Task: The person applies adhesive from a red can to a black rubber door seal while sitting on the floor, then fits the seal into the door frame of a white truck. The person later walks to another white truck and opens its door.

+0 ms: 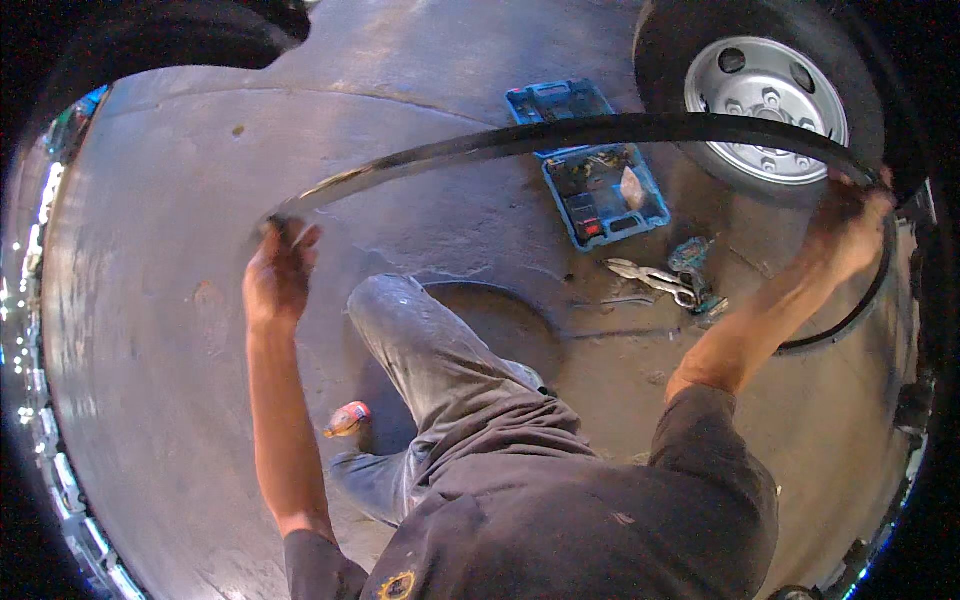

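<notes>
A long, flexible black strip (pixel 600 130), like rubber trim, arcs through the air between my hands. My left hand (pixel 278 272) is closed round its left end, where the strip is worn or catches the light; motion blurs the fingers a little. At the far right, my right hand (pixel 858 215) grips it farther along, beside the wheel. Past that hand the strip bends down and curls back toward the floor. Most of my right fingers are hidden behind the hand and strip.
A truck wheel (pixel 705 75) with a silver rim is at the back right. Beneath the strip lies an open blue tool case (pixel 655 212). Tin snips (pixel 650 277) and other small tools lie nearer me. A small bottle (pixel 347 418) lies by my leg.
</notes>
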`<state>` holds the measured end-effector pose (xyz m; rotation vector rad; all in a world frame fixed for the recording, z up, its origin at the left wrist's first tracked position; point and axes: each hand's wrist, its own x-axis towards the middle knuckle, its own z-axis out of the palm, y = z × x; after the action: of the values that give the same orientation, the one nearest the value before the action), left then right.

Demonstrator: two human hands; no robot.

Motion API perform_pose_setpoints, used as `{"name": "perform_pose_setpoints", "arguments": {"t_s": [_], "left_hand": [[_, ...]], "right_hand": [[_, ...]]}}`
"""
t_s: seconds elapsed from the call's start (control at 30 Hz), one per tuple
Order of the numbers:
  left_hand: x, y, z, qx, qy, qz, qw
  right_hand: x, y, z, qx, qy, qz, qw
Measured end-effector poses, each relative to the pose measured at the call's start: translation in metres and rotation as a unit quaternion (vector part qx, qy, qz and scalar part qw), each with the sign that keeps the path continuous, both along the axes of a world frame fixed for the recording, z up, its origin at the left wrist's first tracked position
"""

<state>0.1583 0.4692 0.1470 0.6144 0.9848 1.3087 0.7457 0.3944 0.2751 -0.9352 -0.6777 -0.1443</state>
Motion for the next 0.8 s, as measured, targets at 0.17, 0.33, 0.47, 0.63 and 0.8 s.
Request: {"name": "perform_pose_setpoints", "arguments": {"t_s": [0.17, 0.33, 0.47, 0.63, 0.8], "left_hand": [[0.072, 0.061, -0.049, -0.067, -0.012, -0.024, 0.997], [0.099, 0.111, -0.106, -0.094, 0.042, -0.031, 0.994], [0.12, 0.163, -0.148, -0.128, 0.078, -0.042, 0.988], [0.179, 0.215, -0.202, -0.196, 0.065, -0.063, 0.976], [0.266, 0.256, -0.226, -0.192, -0.017, -0.098, 0.976]], "right_hand": [[0.058, 0.039, -0.145, -0.22, 0.168, 0.11, 0.955], [0.076, 0.099, -0.296, -0.26, 0.438, 0.133, 0.85], [0.099, 0.118, -0.346, -0.214, 0.446, 0.151, 0.856], [0.159, 0.126, -0.357, -0.206, 0.381, 0.198, 0.88], [0.183, 0.079, -0.328, -0.259, 0.398, 0.199, 0.857]]}}
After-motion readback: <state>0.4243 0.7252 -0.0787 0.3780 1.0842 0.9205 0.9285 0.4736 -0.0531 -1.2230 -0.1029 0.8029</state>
